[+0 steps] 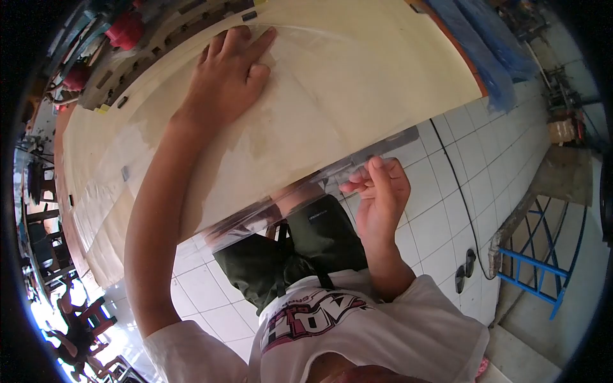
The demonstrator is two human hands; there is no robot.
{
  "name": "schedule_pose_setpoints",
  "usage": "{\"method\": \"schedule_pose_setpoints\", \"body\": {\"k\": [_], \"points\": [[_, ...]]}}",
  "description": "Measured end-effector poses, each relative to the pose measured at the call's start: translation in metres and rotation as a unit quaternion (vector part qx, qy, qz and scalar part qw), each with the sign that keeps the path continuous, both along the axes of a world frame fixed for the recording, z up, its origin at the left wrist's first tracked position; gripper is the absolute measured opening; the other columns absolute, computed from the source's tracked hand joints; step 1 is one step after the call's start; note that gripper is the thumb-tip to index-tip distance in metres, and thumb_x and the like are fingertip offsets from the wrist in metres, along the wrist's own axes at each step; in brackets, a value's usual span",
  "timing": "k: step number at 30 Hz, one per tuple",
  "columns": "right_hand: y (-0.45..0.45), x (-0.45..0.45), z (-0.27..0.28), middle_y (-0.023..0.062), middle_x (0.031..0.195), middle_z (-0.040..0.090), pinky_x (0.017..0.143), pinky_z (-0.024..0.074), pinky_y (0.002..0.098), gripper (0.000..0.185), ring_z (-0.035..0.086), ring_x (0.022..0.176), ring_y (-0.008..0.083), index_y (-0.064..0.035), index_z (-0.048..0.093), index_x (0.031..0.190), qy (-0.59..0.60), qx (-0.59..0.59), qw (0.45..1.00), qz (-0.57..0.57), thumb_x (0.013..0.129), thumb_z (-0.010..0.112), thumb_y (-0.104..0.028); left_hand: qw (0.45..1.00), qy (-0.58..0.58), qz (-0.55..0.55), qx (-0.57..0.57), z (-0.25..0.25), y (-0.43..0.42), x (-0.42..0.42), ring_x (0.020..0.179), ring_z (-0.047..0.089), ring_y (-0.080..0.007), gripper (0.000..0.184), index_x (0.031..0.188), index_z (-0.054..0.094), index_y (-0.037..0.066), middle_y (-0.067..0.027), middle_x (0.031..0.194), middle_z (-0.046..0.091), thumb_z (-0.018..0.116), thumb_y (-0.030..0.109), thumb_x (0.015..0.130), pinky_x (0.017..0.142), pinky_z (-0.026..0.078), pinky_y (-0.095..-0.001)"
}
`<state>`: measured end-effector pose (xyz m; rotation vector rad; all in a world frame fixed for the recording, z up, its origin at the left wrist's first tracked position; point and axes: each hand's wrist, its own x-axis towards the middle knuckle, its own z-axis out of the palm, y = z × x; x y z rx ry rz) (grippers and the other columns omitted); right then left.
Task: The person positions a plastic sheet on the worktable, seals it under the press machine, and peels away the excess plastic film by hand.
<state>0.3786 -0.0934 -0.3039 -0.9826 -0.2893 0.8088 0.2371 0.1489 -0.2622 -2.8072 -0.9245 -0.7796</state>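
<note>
A cream-coloured sheet (357, 64) covers the table, and a clear plastic film (255, 220) lies over part of it and hangs past the near edge. My left hand (233, 73) rests on the film towards the far side, index finger stretched out and thumb apart, with the other fingers partly bent. Just off the near table edge, my right hand (382, 198) is closed in a pinch on the film's edge.
Blue plastic sheeting (488, 45) hangs at the table's right end. Small dark clips or weights (249, 16) sit along the far edge. A black cable (460, 185) crosses the tiled floor, near sandals (465, 271) and a blue metal frame (536, 268). Another person (67, 332) is at lower left.
</note>
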Motion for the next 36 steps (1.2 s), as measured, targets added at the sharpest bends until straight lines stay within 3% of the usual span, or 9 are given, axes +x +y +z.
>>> {"method": "schedule_pose_setpoints", "body": {"k": [5, 8, 10, 13, 15, 18, 22, 28, 36], "points": [[-0.005, 0.016, -0.003, 0.0029, 0.082, 0.060, 0.048, 0.0491, 0.0267, 0.022, 0.060, 0.067, 0.0108, -0.0064, 0.060, 0.097, -0.104, -0.058, 0.993, 0.016, 0.096, 0.059, -0.028, 0.999, 0.012, -0.003, 0.036, -0.009, 0.006, -0.002, 0.116, 0.048, -0.0365, 0.057, 0.141, 0.049, 0.010, -0.0211, 0.125, 0.050, 0.048, 0.024, 0.085, 0.103, 0.038, -0.0502], [-0.006, 0.044, -0.012, 0.0013, 0.084, 0.053, 0.048, 0.0315, 0.0219, 0.022, 0.041, 0.059, 0.0060, -0.0070, 0.058, 0.100, -0.262, -0.032, 0.943, -0.204, 0.096, 0.057, -0.029, 0.999, 0.024, 0.035, 0.020, -0.006, 0.000, 0.000, 0.118, 0.044, -0.0379, 0.058, 0.142, 0.048, 0.011, -0.0192, 0.127, 0.049, 0.044, 0.031, 0.088, 0.103, 0.037, -0.0531], [0.003, 0.041, 0.017, 0.0036, 0.086, 0.056, 0.060, 0.0389, 0.0242, 0.022, 0.044, 0.066, 0.0092, -0.0023, 0.058, 0.104, -0.349, 0.029, 0.902, -0.252, 0.096, 0.057, -0.023, 0.998, 0.019, 0.055, 0.023, -0.007, -0.002, 0.001, 0.118, 0.045, -0.0365, 0.057, 0.141, 0.050, 0.013, -0.0180, 0.127, 0.049, 0.043, 0.033, 0.087, 0.105, 0.036, -0.0531], [0.019, 0.035, 0.061, 0.0121, 0.101, 0.062, 0.077, 0.0472, 0.0322, 0.026, 0.057, 0.084, 0.0191, 0.0017, 0.059, 0.111, -0.469, 0.042, 0.876, -0.104, 0.094, 0.059, -0.019, 0.997, 0.042, 0.069, 0.016, -0.003, -0.002, 0.000, 0.123, 0.044, -0.0360, 0.058, 0.141, 0.049, 0.013, -0.0170, 0.130, 0.049, 0.044, 0.037, 0.088, 0.107, 0.034, -0.0543], [0.043, 0.025, 0.088, 0.0179, 0.119, 0.061, 0.094, 0.0457, 0.0413, 0.033, 0.058, 0.108, 0.0320, 0.0019, 0.059, 0.118, -0.763, 0.033, 0.639, 0.089, 0.093, 0.060, -0.020, 0.996, 0.049, 0.067, 0.005, 0.005, -0.001, -0.002, 0.125, 0.044, -0.0358, 0.059, 0.142, 0.048, 0.013, -0.0168, 0.131, 0.049, 0.044, 0.038, 0.089, 0.108, 0.033, -0.0547], [0.058, 0.017, 0.088, 0.0200, 0.131, 0.055, 0.102, 0.0412, 0.0462, 0.035, 0.050, 0.122, 0.0396, -0.0026, 0.061, 0.121, -0.800, -0.030, 0.564, 0.202, 0.091, 0.061, -0.021, 0.989, 0.118, 0.077, -0.049, 0.019, -0.006, -0.002, 0.132, 0.041, -0.0375, 0.060, 0.144, 0.045, 0.013, -0.0168, 0.139, 0.045, 0.042, 0.043, 0.092, 0.111, 0.029, -0.0567], [0.064, 0.022, 0.078, 0.0197, 0.135, 0.053, 0.104, 0.0397, 0.0464, 0.038, 0.048, 0.125, 0.0398, -0.0068, 0.062, 0.123, -0.820, -0.045, 0.534, 0.200, 0.090, 0.064, -0.026, 0.979, 0.132, 0.076, -0.138, 0.039, -0.040, -0.022, 0.141, 0.030, -0.0424, 0.062, 0.147, 0.040, 0.011, -0.0175, 0.153, 0.034, 0.036, 0.049, 0.098, 0.114, 0.019, -0.0629], [0.052, 0.024, 0.087, 0.0186, 0.136, 0.053, 0.104, 0.0389, 0.0477, 0.038, 0.049, 0.124, 0.0396, -0.0059, 0.063, 0.122, -0.807, -0.069, 0.547, 0.214, 0.092, 0.062, -0.029, 0.968, 0.099, 0.181, -0.141, 0.012, -0.097, -0.064, 0.143, 0.024, -0.0443, 0.067, 0.149, 0.036, 0.010, -0.0201, 0.154, 0.032, 0.034, 0.054, 0.098, 0.113, 0.017, -0.0637], [0.097, 0.018, 0.151, 0.0199, 0.131, 0.057, 0.106, 0.0392, 0.0430, 0.037, 0.053, 0.121, 0.0358, -0.0013, 0.063, 0.120, -0.824, -0.009, 0.518, 0.230, 0.093, 0.062, -0.027, 0.981, 0.068, 0.132, -0.124, 0.017, -0.095, -0.031, 0.145, 0.019, -0.0434, 0.067, 0.151, 0.034, 0.011, -0.0186, 0.156, 0.029, 0.029, 0.054, 0.099, 0.114, 0.012, -0.0643]]}}
